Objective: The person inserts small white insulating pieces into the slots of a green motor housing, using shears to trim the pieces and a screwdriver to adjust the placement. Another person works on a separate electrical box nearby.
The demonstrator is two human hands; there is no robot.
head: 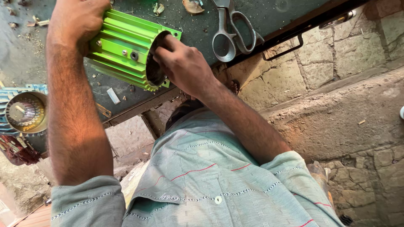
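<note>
Green-painted metal fills the middle of our view: a finned motor housing point(122, 46) lies on its side on the dark workbench point(269, 14), close to the near edge, its open round mouth turned toward us. Largest first, then, is the bench itself, littered with chips and scraps, with stone paving below it.

Our left hand point(78, 19) clamps over the far end of the housing, fingers wrapped and pressed onto the fins; the fingertips are out of sight behind the casting. Our right hand point(183, 63) sits at the open mouth, fingers bunched together and curled over the rim into the bore; whether they pinch anything inside we cannot tell.

For this step we judge that steadiness matters most: we should keep the left grip firm so the ribbed body cannot roll, and work the right fingers evenly around the bore, not forcing one side. The rim may be sharp, so we go slowly.

At the bench's left edge stands a second motor body point(23, 111), pale blue, its brassy end showing. Steel scissors point(233, 29) lie well apart to the right, handles toward us. A small white scrap point(112, 96) lies just beside the housing.
</note>
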